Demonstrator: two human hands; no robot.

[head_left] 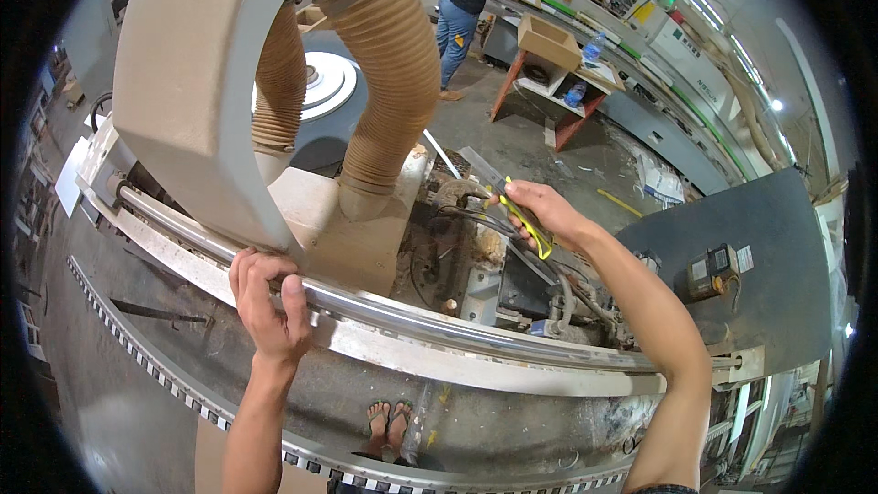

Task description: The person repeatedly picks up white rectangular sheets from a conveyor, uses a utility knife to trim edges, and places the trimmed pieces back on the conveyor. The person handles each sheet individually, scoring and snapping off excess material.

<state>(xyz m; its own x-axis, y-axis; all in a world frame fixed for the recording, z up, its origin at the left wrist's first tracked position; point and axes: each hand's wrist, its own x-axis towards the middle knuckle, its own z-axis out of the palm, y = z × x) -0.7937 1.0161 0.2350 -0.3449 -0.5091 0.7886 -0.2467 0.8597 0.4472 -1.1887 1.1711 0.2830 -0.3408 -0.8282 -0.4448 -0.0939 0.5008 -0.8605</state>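
Observation:
My right hand (pixel 546 212) is closed round the yellow-and-black handle of a utility knife (pixel 529 218). Its grey blade points up and to the left, over the open inner part of the machine. My left hand (pixel 270 302) grips the long, shiny round rail (pixel 393 313) along the machine's near edge, with fingers curled over it and thumb to the right. Just above those fingers is the lower edge of a large beige housing (pixel 187 64). Part of the rail is hidden under the hand.
Brown ribbed hoses (pixel 389 73) rise from the beige base. Cables and dusty parts lie in the open machine section. To the right, a dark panel (pixel 768 256) carries a small boxed device (pixel 713 272). A toothed strip (pixel 151 361) runs nearer me. Another person (pixel 466 0) stands beyond.

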